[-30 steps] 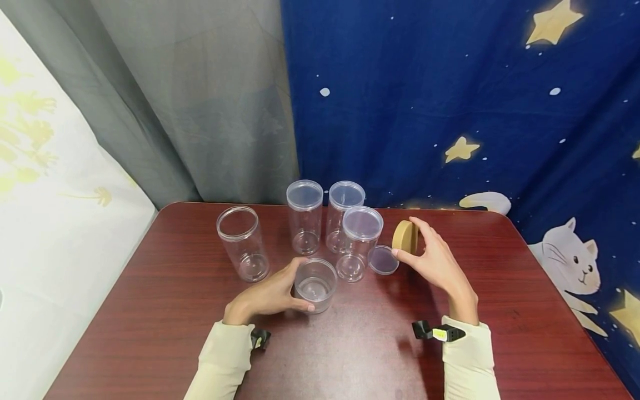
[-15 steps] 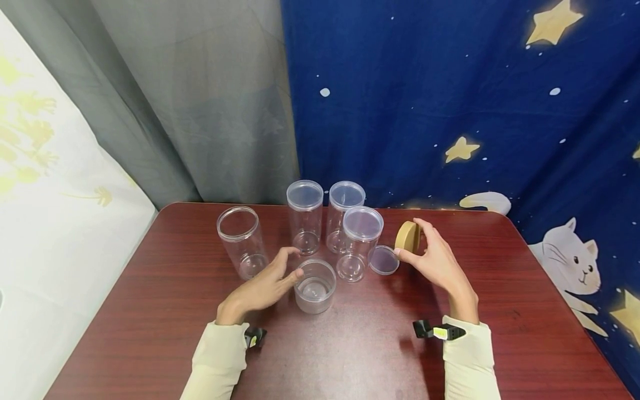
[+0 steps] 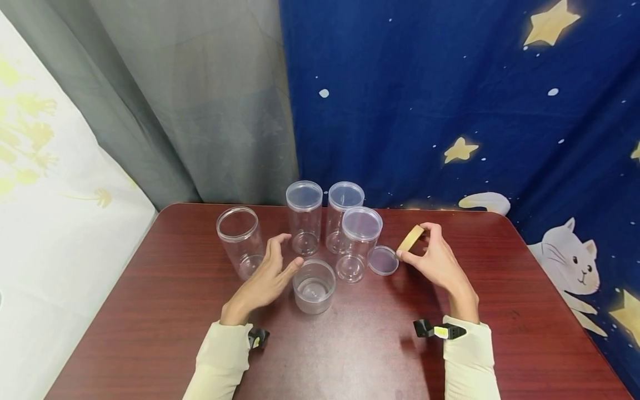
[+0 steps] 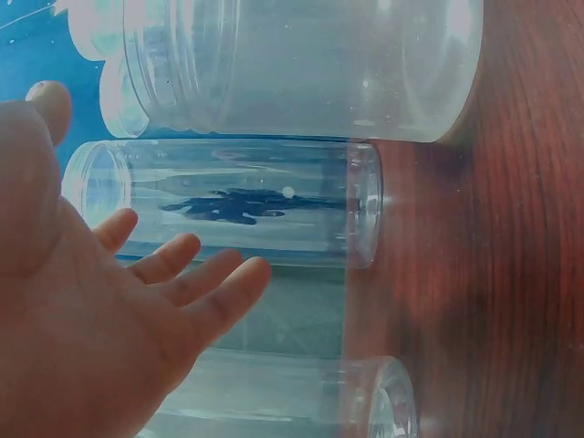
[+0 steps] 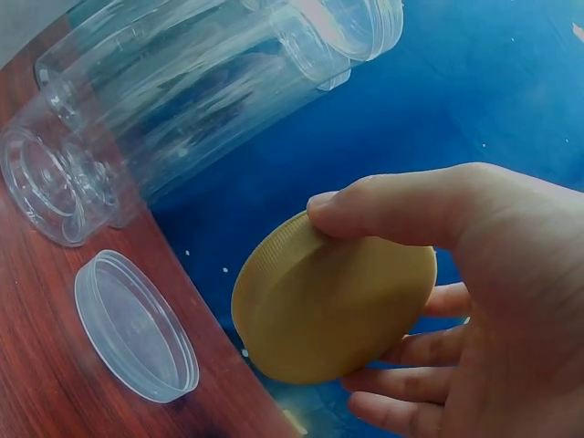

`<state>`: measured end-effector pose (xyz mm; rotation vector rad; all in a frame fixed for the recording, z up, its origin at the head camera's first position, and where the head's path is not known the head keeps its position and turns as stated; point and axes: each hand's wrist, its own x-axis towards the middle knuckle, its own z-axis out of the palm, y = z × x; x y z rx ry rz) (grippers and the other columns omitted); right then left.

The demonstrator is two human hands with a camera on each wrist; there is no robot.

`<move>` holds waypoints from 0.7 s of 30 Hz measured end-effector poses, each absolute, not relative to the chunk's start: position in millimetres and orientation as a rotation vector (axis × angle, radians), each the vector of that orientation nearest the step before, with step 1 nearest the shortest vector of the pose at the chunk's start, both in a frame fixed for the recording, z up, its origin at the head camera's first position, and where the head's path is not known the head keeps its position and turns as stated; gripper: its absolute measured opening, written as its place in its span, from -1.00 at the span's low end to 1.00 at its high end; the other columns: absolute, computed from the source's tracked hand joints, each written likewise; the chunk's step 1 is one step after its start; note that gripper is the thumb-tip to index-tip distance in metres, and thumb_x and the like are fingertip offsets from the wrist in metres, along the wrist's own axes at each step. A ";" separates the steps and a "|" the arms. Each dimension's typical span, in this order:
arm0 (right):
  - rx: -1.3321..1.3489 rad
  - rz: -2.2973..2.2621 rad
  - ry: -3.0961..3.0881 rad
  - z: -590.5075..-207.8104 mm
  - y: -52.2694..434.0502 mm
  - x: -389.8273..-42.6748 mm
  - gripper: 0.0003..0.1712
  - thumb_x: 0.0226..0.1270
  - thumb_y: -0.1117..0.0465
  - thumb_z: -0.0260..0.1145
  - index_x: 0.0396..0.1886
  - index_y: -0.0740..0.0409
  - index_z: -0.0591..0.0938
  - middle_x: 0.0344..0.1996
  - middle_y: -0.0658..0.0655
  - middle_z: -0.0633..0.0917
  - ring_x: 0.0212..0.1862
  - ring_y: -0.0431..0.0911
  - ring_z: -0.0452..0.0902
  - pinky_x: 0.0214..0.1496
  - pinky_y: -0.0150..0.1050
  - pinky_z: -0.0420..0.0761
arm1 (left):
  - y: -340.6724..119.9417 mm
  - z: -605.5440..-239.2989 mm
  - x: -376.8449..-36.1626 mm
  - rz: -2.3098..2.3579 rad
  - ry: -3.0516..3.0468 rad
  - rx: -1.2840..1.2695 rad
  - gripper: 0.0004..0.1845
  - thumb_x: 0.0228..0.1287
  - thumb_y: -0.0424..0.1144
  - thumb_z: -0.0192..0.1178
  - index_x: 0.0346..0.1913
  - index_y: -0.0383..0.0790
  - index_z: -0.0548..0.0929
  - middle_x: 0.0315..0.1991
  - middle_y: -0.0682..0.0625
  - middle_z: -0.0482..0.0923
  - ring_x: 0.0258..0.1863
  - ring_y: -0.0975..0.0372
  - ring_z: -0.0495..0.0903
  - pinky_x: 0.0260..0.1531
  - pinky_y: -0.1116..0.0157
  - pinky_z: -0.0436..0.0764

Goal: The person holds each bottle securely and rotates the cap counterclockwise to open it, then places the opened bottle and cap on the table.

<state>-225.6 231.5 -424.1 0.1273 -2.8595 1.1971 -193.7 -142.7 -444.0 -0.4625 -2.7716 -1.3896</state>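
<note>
My right hand (image 3: 437,264) pinches a round yellow screw lid (image 5: 333,315) by its ribbed rim, tipped on edge above the table. Below it a clear flat lid (image 5: 137,328) lies on the wood. The left hand (image 3: 262,280) hovers with spread, relaxed fingers just left of a short clear jar (image 3: 314,291), which has no lid. In the left wrist view those fingers (image 4: 224,297) hold nothing. Left of that hand stands a tall uncovered jar (image 3: 240,244); whether the hand touches either jar is hard to tell.
Three tall clear jars with clear lids stand behind: one at back left (image 3: 305,216), one at back centre (image 3: 345,197), one nearer (image 3: 361,228). They rest on a dark red wooden table (image 3: 360,350). Curtains (image 3: 380,111) hang behind the far edge.
The left hand has let go of the short jar and drawn back to its left. In the right hand the yellow lid has turned from showing its face to edge-on.
</note>
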 end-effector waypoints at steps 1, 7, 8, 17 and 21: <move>0.118 1.190 -2.862 -424.3 232.1 -225.6 0.00 0.14 -0.03 0.51 0.35 0.25 0.12 0.13 0.37 0.49 0.13 0.25 0.51 0.18 0.10 0.49 | -142.2 -443.7 -194.1 -1.385 -2.766 -0.460 -0.29 0.49 0.03 0.06 0.46 -0.22 0.02 0.38 -0.27 0.09 0.36 -0.18 0.29 0.33 -0.15 0.28; 0.067 1.106 -2.893 -427.8 232.9 -226.7 -0.01 0.11 -0.06 0.51 0.31 0.27 0.15 0.01 0.34 0.54 -0.05 0.14 0.48 -0.04 -0.09 0.42 | -141.2 -447.0 -195.4 -1.381 -2.735 -0.430 -0.28 0.47 0.03 0.08 0.47 -0.23 0.04 0.37 -0.25 0.11 0.38 -0.15 0.26 0.35 -0.15 0.25; 0.061 1.097 -2.898 -428.5 233.1 -227.2 0.00 0.10 -0.07 0.52 0.31 0.28 0.15 0.01 0.35 0.54 -0.05 0.14 0.47 -0.05 -0.09 0.42 | -141.2 -448.6 -195.8 -1.380 -2.734 -0.426 -0.28 0.47 0.03 0.08 0.47 -0.24 0.04 0.37 -0.24 0.11 0.39 -0.14 0.25 0.36 -0.15 0.24; -0.008 1.092 -2.926 -432.8 241.4 -229.2 0.03 0.06 -0.10 0.54 0.30 0.29 0.16 -0.11 0.32 0.58 -0.09 0.10 0.48 -0.10 -0.13 0.40 | -138.9 -453.2 -202.7 -1.406 -2.718 -0.374 -0.28 0.48 0.04 0.07 0.46 -0.28 0.05 0.38 -0.25 0.11 0.41 -0.12 0.23 0.37 -0.14 0.23; -0.031 1.107 -2.934 -434.6 244.3 -230.3 0.05 0.03 -0.09 0.56 0.29 0.31 0.16 -0.14 0.32 0.59 -0.12 0.09 0.48 -0.11 -0.16 0.39 | -138.7 -452.5 -206.8 -1.432 -2.707 -0.314 -0.25 0.46 0.01 0.10 0.46 -0.31 0.04 0.40 -0.28 0.12 0.42 -0.09 0.20 0.40 -0.11 0.19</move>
